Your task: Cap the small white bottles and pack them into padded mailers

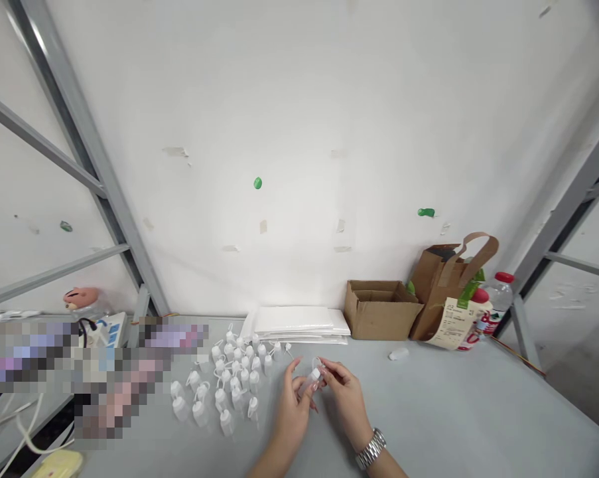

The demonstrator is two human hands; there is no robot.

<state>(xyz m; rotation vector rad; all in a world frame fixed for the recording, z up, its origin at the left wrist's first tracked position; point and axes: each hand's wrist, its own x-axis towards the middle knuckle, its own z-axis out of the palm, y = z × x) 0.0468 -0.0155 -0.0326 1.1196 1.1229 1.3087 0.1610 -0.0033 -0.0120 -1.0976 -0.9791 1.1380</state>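
Note:
My left hand (298, 393) is closed around a small translucent plastic bottle (309, 380) with a white top, tilted up to the right. At the top of this bottle, my right hand (343, 385) pinches its small cap, where a thin white loop strap shows; the fingers partly hide the cap. A metal watch is on my right wrist. Left of my hands, many similar small bottles (225, 421) stand grouped on the grey table (453, 411), most with white caps and loop straps. A lone translucent piece (399, 354) lies to the right, its kind unclear.
Along the wall are a stack of white flat packages (299, 325), an open cardboard box (386, 318), a brown paper bag (431, 285) with a receipt, and a red-capped clear bottle (501, 292). Cables and blurred items lie at left. Metal frame posts stand on both sides.

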